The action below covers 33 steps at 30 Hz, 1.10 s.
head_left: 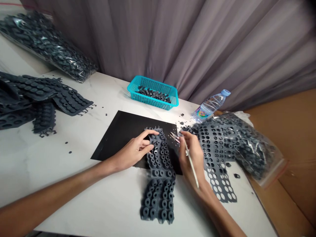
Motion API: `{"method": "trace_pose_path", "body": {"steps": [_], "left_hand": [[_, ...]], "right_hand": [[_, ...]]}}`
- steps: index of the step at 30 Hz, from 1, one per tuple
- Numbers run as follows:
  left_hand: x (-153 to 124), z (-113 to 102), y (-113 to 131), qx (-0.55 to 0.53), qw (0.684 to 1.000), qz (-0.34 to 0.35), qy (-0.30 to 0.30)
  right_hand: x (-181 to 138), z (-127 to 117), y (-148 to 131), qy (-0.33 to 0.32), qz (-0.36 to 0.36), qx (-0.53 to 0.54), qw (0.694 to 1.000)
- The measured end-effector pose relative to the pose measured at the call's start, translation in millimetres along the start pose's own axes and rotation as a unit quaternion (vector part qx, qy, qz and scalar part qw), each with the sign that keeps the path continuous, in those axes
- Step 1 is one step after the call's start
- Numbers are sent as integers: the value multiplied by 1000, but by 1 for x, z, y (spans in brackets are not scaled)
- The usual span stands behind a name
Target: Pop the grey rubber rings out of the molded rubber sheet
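Note:
A dark grey moulded rubber sheet (160, 172), covered in rows of ring-shaped pieces, lies partly on a black mat (112, 138) and runs toward me over the table. My left hand (137, 148) grips its far left edge, index finger and thumb pressing on it and the other fingers curled. My right hand (191, 149) is closed around a two-pointed metal tool (174, 137), its tips apart and just right of the sheet. A thin pale stick (192, 166) also lies along that hand; whether it belongs to the tool I cannot tell.
A turquoise basket (153, 103) with small dark pieces stands behind the mat. Right are a water bottle (211, 107), a punched-out sheet (214, 164) and a filled plastic bag (261, 154). Left are more rubber sheets (71, 100) and a large filled bag (46, 42).

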State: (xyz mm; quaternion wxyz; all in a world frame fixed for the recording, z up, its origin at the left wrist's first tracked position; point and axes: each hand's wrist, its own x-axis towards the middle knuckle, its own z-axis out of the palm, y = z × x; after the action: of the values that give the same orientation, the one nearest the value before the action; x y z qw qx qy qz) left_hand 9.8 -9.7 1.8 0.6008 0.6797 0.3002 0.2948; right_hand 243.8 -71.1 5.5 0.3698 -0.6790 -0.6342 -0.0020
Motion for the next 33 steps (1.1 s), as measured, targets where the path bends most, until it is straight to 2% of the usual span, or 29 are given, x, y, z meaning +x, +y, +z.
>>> {"method": "trace_pose_path", "body": {"steps": [2,4,6,10,13,17,20,22,27,29,33], "left_hand": [[-1,-2,0,-23,1000,-4,-11],[-1,-3,-1,-41,999,-9,-16],[-1,-4,-3,-53,998,-16,-18],[0,-3,-5,-69,997,-31,-31],[1,-2,-5,-84,996,-24,-31],[1,-2,-1,-83,996,-23,-35],[0,-3,4,-90,994,-47,-44],[-1,-2,7,-95,993,-51,-43],[0,5,6,-52,998,-38,5],[1,7,2,-31,999,-28,23],[2,7,-3,-31,999,-12,23]], "right_hand": [[5,-13,18,-5,30,-56,998],[9,-22,34,-42,31,-100,994],[11,-26,41,-45,25,-105,993],[9,-19,22,-90,21,8,996],[3,-11,-1,-125,-22,101,987],[-4,-5,-13,-181,-111,124,969],[-6,-4,-13,-205,-133,128,961],[-5,-3,-13,-199,-134,139,961],[-3,0,-16,-121,-137,164,969],[-2,1,-16,-132,-154,159,966],[-1,2,-15,-155,-170,146,962]]}}
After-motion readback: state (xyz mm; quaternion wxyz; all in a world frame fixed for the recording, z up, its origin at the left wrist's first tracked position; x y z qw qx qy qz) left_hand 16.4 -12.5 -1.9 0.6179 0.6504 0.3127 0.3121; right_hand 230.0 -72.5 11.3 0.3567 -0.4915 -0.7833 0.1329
